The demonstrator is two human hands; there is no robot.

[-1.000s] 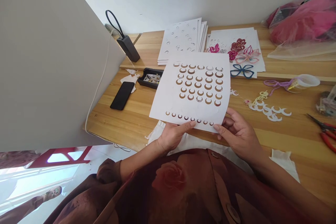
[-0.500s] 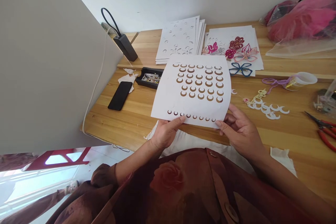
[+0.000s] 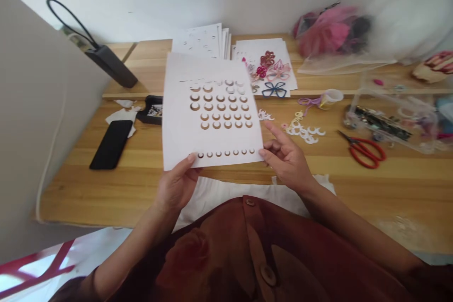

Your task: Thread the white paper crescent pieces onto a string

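Note:
A white sheet of paper (image 3: 226, 139) with rows of crescent-shaped cut-outs is held up above the table. My left hand (image 3: 179, 181) pinches its lower left edge, thumb on top. At the lower right corner my right hand (image 3: 285, 160) grips it between thumb and fingers, the index finger stretched out. Just beyond that hand lie small white crescents (image 3: 265, 115), partly behind the sheet. More white crescent pieces (image 3: 306, 133) are scattered farther right, beside a yellow cord (image 3: 296, 118).
Red-handled pliers (image 3: 366, 152) and a clear plastic box (image 3: 392, 113) lie on the right. A black phone (image 3: 111, 144) and a black tray of beads (image 3: 150, 111) are on the left. Behind stand stacked papers (image 3: 196, 40), wire flowers (image 3: 274, 89) and a plastic cup (image 3: 331, 99).
The camera view has turned to the right, bringing the plastic box into sight. The sheet, still in both hands, is tilted more upright.

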